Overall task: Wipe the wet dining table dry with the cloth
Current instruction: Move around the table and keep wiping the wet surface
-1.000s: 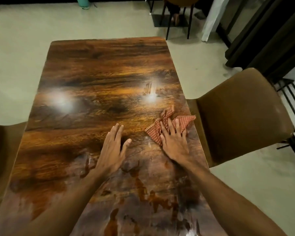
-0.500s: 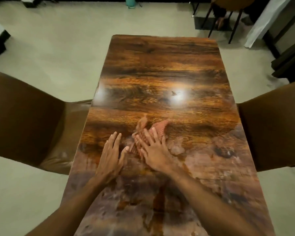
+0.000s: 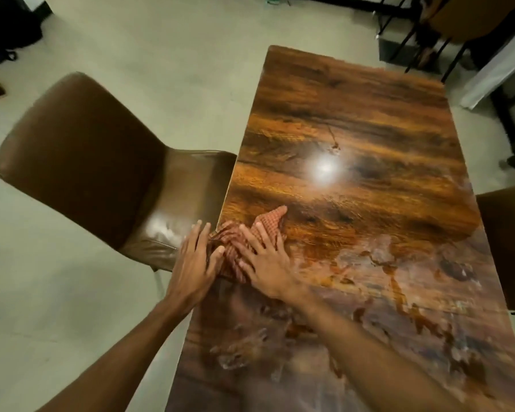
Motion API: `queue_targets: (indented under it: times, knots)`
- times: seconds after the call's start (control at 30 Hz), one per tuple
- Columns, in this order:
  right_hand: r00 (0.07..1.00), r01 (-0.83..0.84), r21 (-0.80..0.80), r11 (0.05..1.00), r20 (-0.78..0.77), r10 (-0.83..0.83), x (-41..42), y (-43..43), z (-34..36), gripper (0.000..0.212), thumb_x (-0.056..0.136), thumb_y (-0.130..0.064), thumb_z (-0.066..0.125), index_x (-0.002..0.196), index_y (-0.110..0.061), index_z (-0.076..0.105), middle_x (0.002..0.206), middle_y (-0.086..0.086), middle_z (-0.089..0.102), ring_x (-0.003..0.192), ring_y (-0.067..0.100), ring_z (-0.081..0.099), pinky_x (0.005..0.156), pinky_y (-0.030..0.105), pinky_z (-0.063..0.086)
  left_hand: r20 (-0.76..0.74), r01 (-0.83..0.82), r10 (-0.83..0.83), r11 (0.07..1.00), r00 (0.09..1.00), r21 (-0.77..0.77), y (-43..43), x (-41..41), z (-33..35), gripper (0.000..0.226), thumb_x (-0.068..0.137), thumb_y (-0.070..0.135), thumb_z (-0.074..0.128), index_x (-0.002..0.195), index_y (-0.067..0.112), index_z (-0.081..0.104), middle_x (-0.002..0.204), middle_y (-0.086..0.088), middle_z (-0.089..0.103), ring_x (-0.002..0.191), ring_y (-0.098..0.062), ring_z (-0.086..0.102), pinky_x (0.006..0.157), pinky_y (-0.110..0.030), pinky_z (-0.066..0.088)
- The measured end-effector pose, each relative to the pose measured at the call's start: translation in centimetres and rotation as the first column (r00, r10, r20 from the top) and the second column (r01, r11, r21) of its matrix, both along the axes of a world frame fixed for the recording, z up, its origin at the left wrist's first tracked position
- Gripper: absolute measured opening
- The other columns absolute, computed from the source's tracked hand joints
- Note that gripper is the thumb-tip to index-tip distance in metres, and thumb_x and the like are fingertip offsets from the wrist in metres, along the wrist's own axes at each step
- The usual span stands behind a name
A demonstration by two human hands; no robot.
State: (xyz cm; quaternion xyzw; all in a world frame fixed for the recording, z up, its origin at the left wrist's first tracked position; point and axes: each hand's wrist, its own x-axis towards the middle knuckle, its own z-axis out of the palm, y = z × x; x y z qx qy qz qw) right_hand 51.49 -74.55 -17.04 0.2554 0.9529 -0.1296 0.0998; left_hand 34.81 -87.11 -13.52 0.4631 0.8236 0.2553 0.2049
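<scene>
At table (image 3: 369,138) left edge, cloth (image 3: 235,236) under right hand (image 3: 265,263) fingers (image 3: 247,233)

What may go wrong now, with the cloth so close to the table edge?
The cloth lies bunched at the table edge under the right hand; another push could drop it onto the chair. The left hand hangs past the edge, giving little support. Water may also be swept off onto the seat.

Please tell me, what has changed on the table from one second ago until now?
The right hand slid the checked cloth across the table, from its right edge to its left edge beside the brown chair. The left hand, earlier flat on the wood apart from the cloth, now touches it. Unchanged: the right palm presses flat on the cloth, and the near half looks wet.
</scene>
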Motion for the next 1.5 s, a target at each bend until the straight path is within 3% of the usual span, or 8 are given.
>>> queue_targets:
  times: [0.2,0.4,0.6,0.8,1.03,1.13,1.27,1.5]
  knots:
    - [0.982,0.171,0.045,0.984,0.078,-0.174,-6.2,4.6,1.3,0.061,0.110,-0.049,0.021,0.167,-0.034,0.002,0.175,0.001,-0.015,0.159,0.037,-0.014,0.123,0.072,0.008,-0.007,-0.074,0.074,0.997,0.997,-0.020,-5.1,-2.2,-1.6,0.067,0.101,0.052,0.035,0.158,0.020,0.018,0.166,-0.004,0.015,0.153,-0.021,0.012,0.122,-0.044,0.016]
    - [0.996,-0.074,0.022,0.997,0.042,0.073,1.1,-7.5,0.8,0.060,0.110,-0.052,0.020,0.165,-0.030,0.022,0.176,0.000,-0.005,0.161,0.033,-0.007,0.124,0.067,0.012,0.038,-0.099,0.099,0.995,0.994,-0.009,-6.8,0.1,-0.4,0.068,0.102,0.053,0.033,0.157,0.016,0.020,0.165,-0.009,0.016,0.153,-0.024,0.013,0.124,-0.043,0.015]
    - [0.870,0.476,0.037,0.879,0.124,-0.477,9.0,2.6,2.1,0.064,0.110,-0.052,0.020,0.167,-0.032,-0.002,0.174,0.002,-0.015,0.158,0.037,-0.017,0.125,0.067,0.004,0.040,-0.056,0.053,0.996,0.998,0.066,-3.8,4.4,0.8,0.065,0.103,0.051,0.035,0.158,0.022,0.016,0.166,-0.003,0.013,0.153,-0.019,0.010,0.121,-0.041,0.010]
    - [0.997,0.075,0.033,0.997,-0.006,-0.075,15.0,-2.0,0.2,0.062,0.107,-0.056,0.023,0.164,-0.032,0.023,0.176,-0.002,0.000,0.162,0.030,-0.005,0.123,0.067,0.014,-0.057,0.032,-0.031,0.999,0.998,0.027,0.6,13.2,1.5,0.067,0.101,0.054,0.031,0.158,0.020,0.018,0.166,-0.004,0.013,0.153,-0.016,0.009,0.125,-0.034,-0.002]
    - [0.897,0.442,0.053,0.895,-0.036,-0.441,29.1,13.1,0.2,0.064,0.108,-0.052,0.026,0.167,-0.030,0.017,0.176,0.004,0.005,0.161,0.035,-0.001,0.124,0.068,0.013,-0.071,0.129,-0.131,0.991,0.989,-0.031,8.0,25.5,-0.4,0.070,0.099,0.055,0.030,0.157,0.016,0.023,0.166,-0.006,0.014,0.153,-0.019,0.010,0.124,-0.037,0.007]
    - [0.929,0.365,0.044,0.930,-0.080,-0.361,31.1,10.5,-0.2,0.065,0.103,-0.052,0.028,0.164,-0.029,0.029,0.173,0.006,0.019,0.160,0.036,0.007,0.121,0.069,0.021,-0.069,0.137,-0.140,0.989,0.988,-0.049,11.3,29.8,-0.1,0.069,0.099,0.050,0.033,0.157,0.014,0.023,0.166,-0.009,0.015,0.153,-0.022,0.012,0.124,-0.035,0.008]
    - [0.991,0.052,0.042,0.998,-0.124,-0.047,33.9,12.6,-1.4,0.059,0.105,-0.054,0.029,0.160,-0.032,0.035,0.175,-0.001,0.012,0.161,0.029,0.005,0.123,0.064,0.015,-0.094,0.151,-0.154,0.988,0.984,-0.037,15.6,33.5,0.4,0.069,0.100,0.049,0.034,0.157,0.013,0.022,0.166,-0.009,0.015,0.153,-0.022,0.013,0.125,-0.039,0.012]
    - [0.903,0.428,0.060,0.902,-0.057,-0.425,38.5,24.3,-0.1,0.062,0.108,-0.050,0.029,0.166,-0.030,0.017,0.175,0.004,0.007,0.161,0.034,-0.004,0.124,0.067,0.010,-0.099,0.161,-0.165,0.986,0.981,-0.041,21.3,36.2,-0.1,0.067,0.100,0.048,0.037,0.157,0.014,0.023,0.165,-0.008,0.016,0.153,-0.021,0.013,0.125,-0.038,0.011]
